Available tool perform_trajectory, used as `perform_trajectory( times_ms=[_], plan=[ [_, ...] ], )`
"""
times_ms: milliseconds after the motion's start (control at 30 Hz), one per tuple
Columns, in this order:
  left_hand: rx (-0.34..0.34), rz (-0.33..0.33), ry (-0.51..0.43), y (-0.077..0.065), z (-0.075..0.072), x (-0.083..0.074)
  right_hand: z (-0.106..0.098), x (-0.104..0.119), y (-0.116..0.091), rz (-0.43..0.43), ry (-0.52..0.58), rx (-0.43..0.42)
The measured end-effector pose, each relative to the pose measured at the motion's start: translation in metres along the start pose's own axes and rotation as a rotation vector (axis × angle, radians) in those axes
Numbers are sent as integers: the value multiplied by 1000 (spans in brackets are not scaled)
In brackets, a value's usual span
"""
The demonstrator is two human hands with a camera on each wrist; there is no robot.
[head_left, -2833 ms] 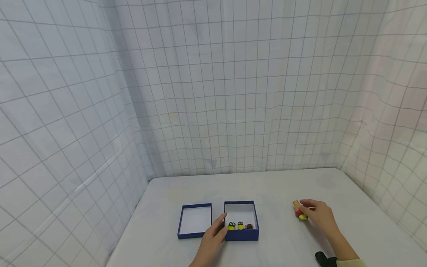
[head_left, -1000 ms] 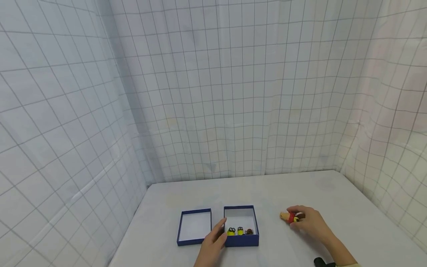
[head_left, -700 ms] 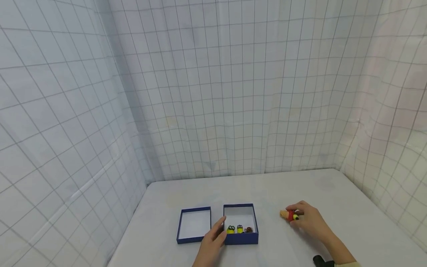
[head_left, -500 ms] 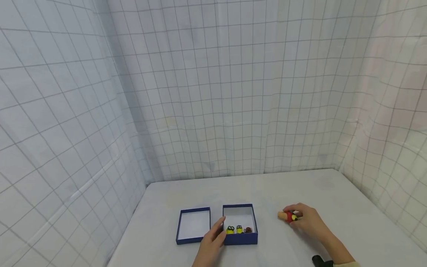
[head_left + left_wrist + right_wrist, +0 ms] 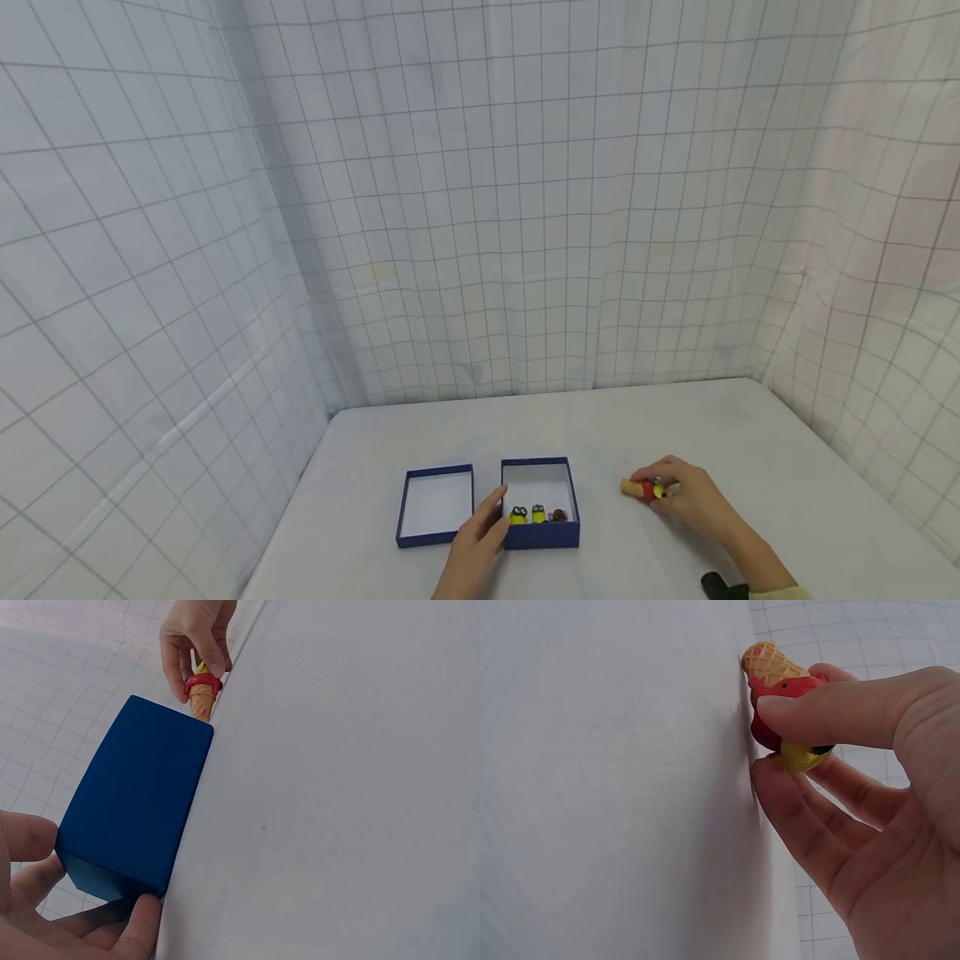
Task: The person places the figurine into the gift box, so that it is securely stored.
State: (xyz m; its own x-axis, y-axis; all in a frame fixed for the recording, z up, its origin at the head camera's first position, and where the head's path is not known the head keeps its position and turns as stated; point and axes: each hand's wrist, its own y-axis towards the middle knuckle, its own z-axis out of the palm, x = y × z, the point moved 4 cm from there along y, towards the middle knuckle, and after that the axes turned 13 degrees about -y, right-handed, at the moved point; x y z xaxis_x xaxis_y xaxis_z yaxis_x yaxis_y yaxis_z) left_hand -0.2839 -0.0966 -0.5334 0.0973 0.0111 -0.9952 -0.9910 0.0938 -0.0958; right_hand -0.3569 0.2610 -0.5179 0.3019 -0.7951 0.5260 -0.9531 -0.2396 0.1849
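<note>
In the head view my right hand [image 5: 692, 498] pinches a toy ice-cream cone [image 5: 637, 489] between thumb and fingers, low over the table to the right of the box. Its waffle cone [image 5: 769, 664] points left, towards the box; red and yellow parts sit within the grip. My left hand [image 5: 476, 537] touches the left side of a blue open box [image 5: 551, 537], fingers spread against its wall and corner. Along the box's front inside stand two yellow goggle-eyed figurines [image 5: 518, 516] and a small brown figurine [image 5: 558, 516]. The front wall partly hides them.
A shallow blue-rimmed lid [image 5: 437, 505] lies inside-up on the white table [image 5: 600, 433], left of the box. Gridded white curtains [image 5: 540, 208] enclose the back and both sides. A black band [image 5: 722, 586] is at the right wrist.
Since the earliest frame my right hand has moved left with the toy ice-cream cone, which has swung from slanting to nearly sideways. The left hand and box stay in place.
</note>
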Motion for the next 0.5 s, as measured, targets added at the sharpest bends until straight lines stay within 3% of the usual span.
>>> perform_trajectory(
  times_ms=[500],
  plan=[
    [17, 34, -8, -2, -1, -2, 2, 0, 0, -23, -2, 24]
  ],
)
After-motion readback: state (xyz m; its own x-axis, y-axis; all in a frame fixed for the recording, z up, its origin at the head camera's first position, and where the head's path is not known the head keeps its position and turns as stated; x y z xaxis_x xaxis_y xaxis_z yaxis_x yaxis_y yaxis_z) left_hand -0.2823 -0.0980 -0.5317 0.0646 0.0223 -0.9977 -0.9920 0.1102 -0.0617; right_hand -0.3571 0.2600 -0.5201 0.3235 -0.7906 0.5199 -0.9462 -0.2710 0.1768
